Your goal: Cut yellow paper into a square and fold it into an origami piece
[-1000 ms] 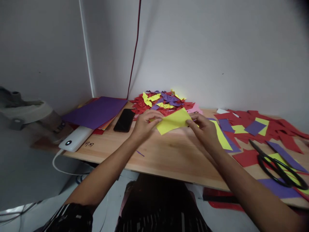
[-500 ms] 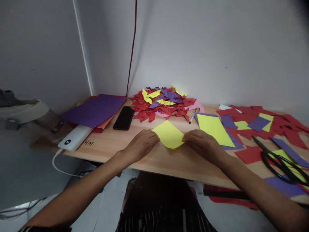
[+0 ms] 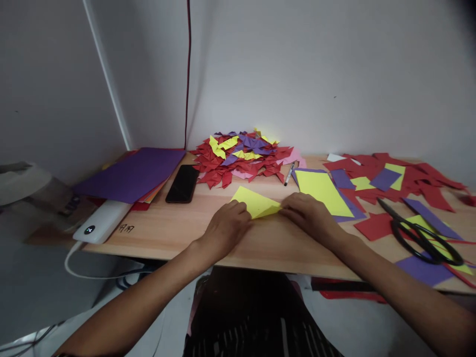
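A small yellow sheet of paper (image 3: 253, 202) lies on the wooden table between my two hands, its near edge raised and bent over. My left hand (image 3: 229, 224) has its fingers curled onto the paper's near left side. On the right corner, my right hand (image 3: 305, 210) pinches the same sheet between thumb and fingers. Fingertips of both hands partly hide its edges. Beyond it rises a heap of folded paper pieces (image 3: 241, 153) in red, yellow, purple and pink. Just right of my right hand is a yellow rectangular sheet (image 3: 325, 193) on purple paper.
Black-handled scissors (image 3: 418, 238) rest among red, purple and yellow scraps (image 3: 433, 191) on the right. A marker (image 3: 289, 173) lies by the heap. To the left are a black phone (image 3: 182, 184), purple sheets (image 3: 137, 171), a white power bank (image 3: 102, 222) with a cable, and a clear container (image 3: 61, 198).
The yellow paper was spread as a flat diamond; its near part is now folded up and away from me. My left hand has shifted inward along it. The view has turned slightly right.
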The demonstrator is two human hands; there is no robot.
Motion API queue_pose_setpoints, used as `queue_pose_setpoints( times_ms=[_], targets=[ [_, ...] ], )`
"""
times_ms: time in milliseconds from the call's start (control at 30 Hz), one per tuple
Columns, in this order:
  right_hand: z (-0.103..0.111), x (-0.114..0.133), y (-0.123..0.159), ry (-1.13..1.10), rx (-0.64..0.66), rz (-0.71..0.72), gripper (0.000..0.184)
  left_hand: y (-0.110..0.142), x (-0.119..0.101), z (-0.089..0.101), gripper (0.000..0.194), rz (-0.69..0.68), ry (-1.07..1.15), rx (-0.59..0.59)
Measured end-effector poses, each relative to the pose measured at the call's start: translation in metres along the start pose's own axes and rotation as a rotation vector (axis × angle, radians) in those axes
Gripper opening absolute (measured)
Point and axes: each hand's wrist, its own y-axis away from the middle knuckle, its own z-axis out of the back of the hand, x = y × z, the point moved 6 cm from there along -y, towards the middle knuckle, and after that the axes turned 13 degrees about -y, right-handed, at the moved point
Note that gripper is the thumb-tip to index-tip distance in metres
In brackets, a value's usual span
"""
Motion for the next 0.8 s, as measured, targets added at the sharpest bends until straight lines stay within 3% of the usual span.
queue_pose_setpoints(
  times_ms=[267,467,567,633,800],
  targets=[
    [-0.008,-0.014,-0.010,-0.033,0.043,-0.149,0.022,-0.007,0.008,0.000,0.017,0.221,0.149,-0.004],
    [-0.011,-0.008,-0.011,0.023,0.100,-0.192,0.024,0.000,0.003,0.001,0.004,0.332,0.199,0.025],
    [-0.010,-0.001,-0.006,0.011,0.137,-0.156,0.026,0.010,-0.001,0.005,0.030,0.401,0.307,-0.002],
    [-0.009,0.003,-0.001,0.005,0.147,-0.151,0.026,0.018,-0.006,0.007,0.045,0.395,0.323,-0.022],
    [-0.010,0.010,0.010,-0.023,0.171,-0.154,0.022,0.036,-0.026,0.010,0.031,0.245,0.232,-0.104]
  ],
)
